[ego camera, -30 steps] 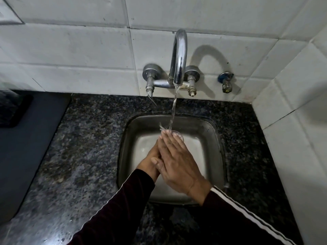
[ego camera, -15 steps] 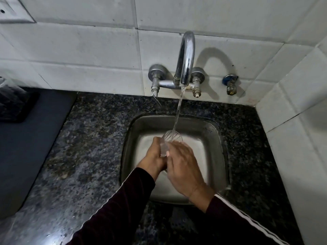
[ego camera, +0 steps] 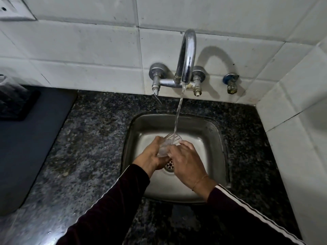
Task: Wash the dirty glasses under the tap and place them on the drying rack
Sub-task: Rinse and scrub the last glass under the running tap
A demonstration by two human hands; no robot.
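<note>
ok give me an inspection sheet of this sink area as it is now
surface: dark speckled granite counter around a steel sink.
job's things: clear glass under running water from the tap; drying rack not seen.
clutter: dark mat and a dark object at far left.
grippers: left hand and right hand both grip the glass.
cables: nothing seen.
surroundings: white tiled walls, a wall valve, a switch plate.
</note>
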